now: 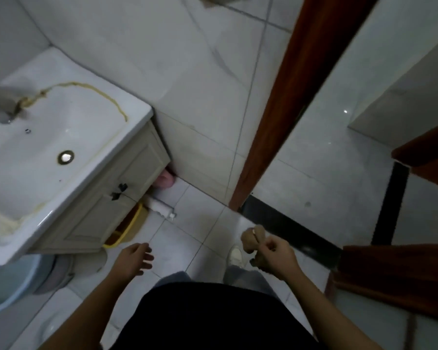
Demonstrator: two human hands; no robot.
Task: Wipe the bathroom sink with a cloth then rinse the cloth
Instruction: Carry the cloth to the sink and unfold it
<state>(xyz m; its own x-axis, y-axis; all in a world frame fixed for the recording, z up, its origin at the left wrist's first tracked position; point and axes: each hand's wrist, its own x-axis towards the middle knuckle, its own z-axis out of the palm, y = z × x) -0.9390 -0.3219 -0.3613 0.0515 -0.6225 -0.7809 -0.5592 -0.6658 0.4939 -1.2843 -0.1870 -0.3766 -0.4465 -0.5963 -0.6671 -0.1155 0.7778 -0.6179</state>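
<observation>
While left hand (pixel 135 258) hangs loose, right hand (pixel 278 257) grips cloth (pixel 250 239) (bunched beyond its knuckles).

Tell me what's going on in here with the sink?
A person stands by the white bathroom sink. Their right hand grips a bunched-up brownish cloth, held in the air away from the sink. Their left hand is open and holds nothing. A yellow-brown stain runs along the sink's rim. The cloth is not touching it, so no wiping is happening right now.
</observation>
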